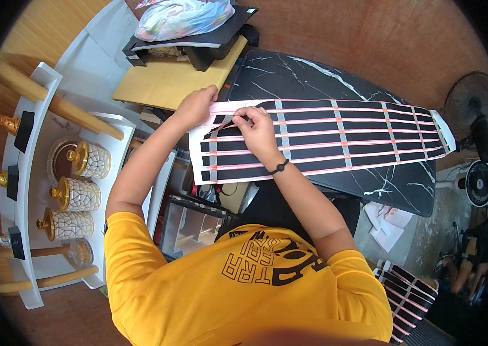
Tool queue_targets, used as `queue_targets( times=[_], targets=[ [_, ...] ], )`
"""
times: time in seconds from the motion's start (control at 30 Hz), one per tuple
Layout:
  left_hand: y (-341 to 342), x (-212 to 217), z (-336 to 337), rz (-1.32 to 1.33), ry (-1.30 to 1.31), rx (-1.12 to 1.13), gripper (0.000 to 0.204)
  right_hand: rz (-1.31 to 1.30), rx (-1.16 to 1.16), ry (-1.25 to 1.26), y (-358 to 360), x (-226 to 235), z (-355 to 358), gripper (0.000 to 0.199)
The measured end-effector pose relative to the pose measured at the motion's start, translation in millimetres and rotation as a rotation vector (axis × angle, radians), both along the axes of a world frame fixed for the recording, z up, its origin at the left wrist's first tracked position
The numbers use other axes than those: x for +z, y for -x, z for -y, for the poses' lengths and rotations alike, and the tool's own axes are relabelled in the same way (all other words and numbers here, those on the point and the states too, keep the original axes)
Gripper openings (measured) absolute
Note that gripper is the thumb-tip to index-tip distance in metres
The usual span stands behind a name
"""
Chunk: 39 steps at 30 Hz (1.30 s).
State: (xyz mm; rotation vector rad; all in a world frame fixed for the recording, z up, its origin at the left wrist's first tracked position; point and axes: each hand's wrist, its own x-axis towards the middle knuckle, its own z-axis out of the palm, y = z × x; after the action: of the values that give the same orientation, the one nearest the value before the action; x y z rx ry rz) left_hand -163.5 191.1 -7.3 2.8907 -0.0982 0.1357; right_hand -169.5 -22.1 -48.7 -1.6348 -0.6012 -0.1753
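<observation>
A long white sheet [196, 164] with rows of black strips, pink lines between them and grey tape bands across lies over a black marble-patterned table [307, 75]. My left hand [196, 108] is closed on its left end, at the far corner; the fingertips are partly hidden. Just right of it, my right hand [257, 132] has thumb and finger pinched on the raised end of a black strip [225, 123]. That strip curls up from the sheet near the leftmost grey band. A black bracelet sits on my right wrist.
White shelving [111, 173] on the left holds gold-lidded jars [79, 194]. A printer-like black device [197, 43] with a plastic bag on top stands on a yellow surface at the back. Two fans [477, 183] are at right. Another striped sheet [408, 297] lies lower right.
</observation>
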Motion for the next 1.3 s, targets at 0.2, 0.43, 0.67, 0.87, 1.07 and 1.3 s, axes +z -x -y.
queue_targets(
  times=[0.2,0.43,0.67,0.87,1.07,1.3],
  targets=[
    [1.5,-20.5,7.3,0.398,-0.415,-0.079,0.01,0.062,0.05,-0.08,15.0,7.9,38.6,0.005],
    [-10.7,-31.5,-1.0,0.528,-0.448,-0.223,0.01,-0.161,0.123,-0.497,24.0,22.9,97.3,0.005],
    [-16.2,-24.4,6.7,0.525,-0.351,-0.26,0.02,-0.28,0.135,-0.59,-5.5,17.4,119.9,0.013],
    [8.2,32.9,7.1,-0.133,1.114,-0.202,0.044,-0.487,0.086,-0.513,-20.6,11.0,99.2,0.012],
    [95.5,43.8,30.6,-0.002,0.103,-0.47,0.055,-0.611,0.052,-0.543,-54.8,16.1,91.7,0.015],
    [94.4,33.1,40.0,0.057,0.112,-0.347,0.012,0.334,-0.039,0.113,-38.4,67.6,76.7,0.05]
  ],
)
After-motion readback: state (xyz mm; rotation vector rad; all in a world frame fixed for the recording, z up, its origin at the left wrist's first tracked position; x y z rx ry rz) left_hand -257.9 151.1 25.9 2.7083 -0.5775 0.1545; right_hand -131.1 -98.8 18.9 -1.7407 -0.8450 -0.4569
